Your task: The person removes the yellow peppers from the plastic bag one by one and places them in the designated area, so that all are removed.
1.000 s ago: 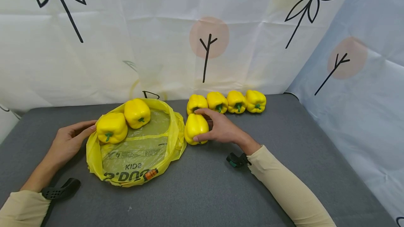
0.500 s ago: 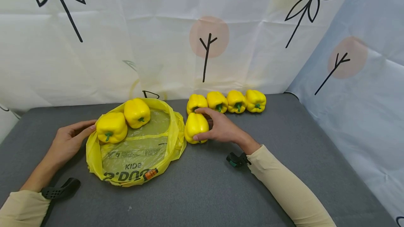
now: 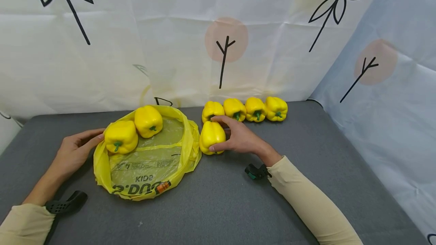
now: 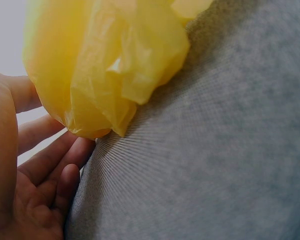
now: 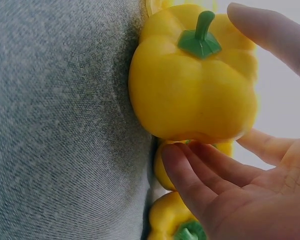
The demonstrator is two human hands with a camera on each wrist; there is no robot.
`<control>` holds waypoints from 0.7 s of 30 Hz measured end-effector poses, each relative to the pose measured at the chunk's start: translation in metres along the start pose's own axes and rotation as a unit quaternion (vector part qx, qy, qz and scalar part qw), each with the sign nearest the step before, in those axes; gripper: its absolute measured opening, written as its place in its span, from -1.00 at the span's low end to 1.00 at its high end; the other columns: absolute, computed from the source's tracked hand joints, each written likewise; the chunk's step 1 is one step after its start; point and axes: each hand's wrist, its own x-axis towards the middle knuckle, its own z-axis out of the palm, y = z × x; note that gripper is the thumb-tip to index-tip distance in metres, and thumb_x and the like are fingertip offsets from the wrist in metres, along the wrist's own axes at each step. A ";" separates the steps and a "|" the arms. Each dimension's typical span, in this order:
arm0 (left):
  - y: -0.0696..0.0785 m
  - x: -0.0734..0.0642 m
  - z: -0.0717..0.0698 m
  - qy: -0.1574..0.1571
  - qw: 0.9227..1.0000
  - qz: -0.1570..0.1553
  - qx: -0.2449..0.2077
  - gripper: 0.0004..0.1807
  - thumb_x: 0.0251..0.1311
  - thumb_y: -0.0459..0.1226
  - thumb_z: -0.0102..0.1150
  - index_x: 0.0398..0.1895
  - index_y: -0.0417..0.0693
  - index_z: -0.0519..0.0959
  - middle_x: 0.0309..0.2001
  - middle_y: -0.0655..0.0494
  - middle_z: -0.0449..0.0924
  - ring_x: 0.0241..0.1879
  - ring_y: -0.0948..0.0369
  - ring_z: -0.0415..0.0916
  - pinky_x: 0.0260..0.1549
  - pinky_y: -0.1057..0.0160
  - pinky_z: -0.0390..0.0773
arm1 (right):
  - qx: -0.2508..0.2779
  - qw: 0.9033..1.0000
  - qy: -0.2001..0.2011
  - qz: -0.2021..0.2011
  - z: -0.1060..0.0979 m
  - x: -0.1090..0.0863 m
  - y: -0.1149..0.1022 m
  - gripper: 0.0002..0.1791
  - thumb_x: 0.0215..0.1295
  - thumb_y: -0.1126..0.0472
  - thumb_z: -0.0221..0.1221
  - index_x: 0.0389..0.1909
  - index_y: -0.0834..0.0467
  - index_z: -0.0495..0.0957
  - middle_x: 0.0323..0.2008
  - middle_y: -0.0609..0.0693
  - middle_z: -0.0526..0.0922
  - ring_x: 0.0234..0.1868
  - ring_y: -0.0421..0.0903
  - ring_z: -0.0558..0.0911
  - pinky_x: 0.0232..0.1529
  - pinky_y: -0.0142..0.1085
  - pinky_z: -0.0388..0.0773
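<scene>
Near the centre of the head view, the right hand (image 3: 241,137) curves its thumb and fingers around a glossy, blocky yellow bell pepper (image 3: 212,136), which sits on the grey fabric-covered counter (image 3: 238,203) just beside the rim of a thin yellow plastic bag (image 3: 190,154). At left, the left hand (image 3: 75,150) has its fingers against the bag's outer edge — whether it pinches the film I cannot tell, the fingertips being hidden. Two green-stemmed yellow peppers (image 3: 121,137) lie at the bag's upper left; a row of yellow peppers (image 3: 235,109) spans upper centre-right.

A light grip could let the smooth, rounded pepper slip. Any low leftward move might snag the soft rim — likelier if the bag is loosely held — and lifting fingers could nudge the row's leftmost pepper, close behind.
</scene>
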 end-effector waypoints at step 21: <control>0.001 -0.001 0.000 0.001 1.000 0.008 -0.010 -0.43 0.53 -0.03 0.05 0.36 -0.28 0.47 0.01 0.69 0.43 -0.03 0.75 0.25 -0.22 0.68 0.29 | -0.027 0.999 0.017 0.020 -0.011 -0.011 -0.015 -0.05 0.16 0.10 0.50 0.51 0.19 0.24 0.40 0.16 0.33 0.33 0.16 0.44 0.26 0.05 0.45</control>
